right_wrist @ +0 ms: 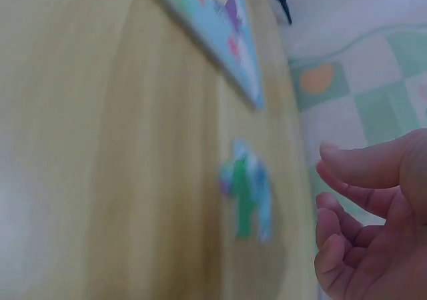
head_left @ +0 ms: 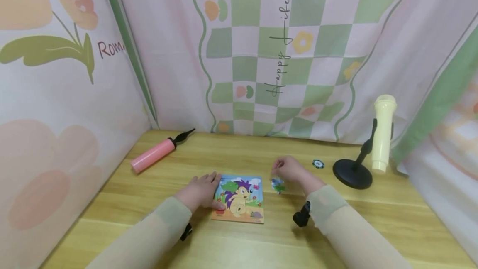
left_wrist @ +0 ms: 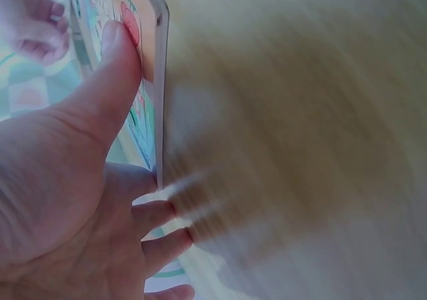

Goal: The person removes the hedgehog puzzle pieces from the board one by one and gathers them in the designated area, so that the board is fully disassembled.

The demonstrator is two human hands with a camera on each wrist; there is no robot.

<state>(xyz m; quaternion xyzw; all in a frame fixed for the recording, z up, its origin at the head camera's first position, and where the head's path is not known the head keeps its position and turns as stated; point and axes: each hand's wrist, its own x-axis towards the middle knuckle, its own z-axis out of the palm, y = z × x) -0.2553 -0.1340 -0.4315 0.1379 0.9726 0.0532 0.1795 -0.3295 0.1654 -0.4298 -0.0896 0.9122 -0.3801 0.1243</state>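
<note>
A square jigsaw puzzle board (head_left: 242, 202) with a purple-haired hedgehog picture lies flat on the table. My left hand (head_left: 201, 190) rests on its left side, the thumb (left_wrist: 120, 67) on the picture and the other fingers extended at the edge. To the right of the board is a loose puzzle piece (head_left: 277, 185), blue and green, blurred in the right wrist view. Just above and beyond that piece hovers my right hand (head_left: 291, 171). Its fingers are loosely bent, thumb close to the index finger, and nothing shows between them in the right wrist view.
A pink hand pump (head_left: 154, 155) with a black nozzle lies at the back left. A round chip (head_left: 318, 164) sits right of the right hand. Farther right, a pale yellow microphone (head_left: 383, 136) is held on a black stand (head_left: 352, 173). Patterned curtains (head_left: 246, 53) border the wooden table (head_left: 224, 244).
</note>
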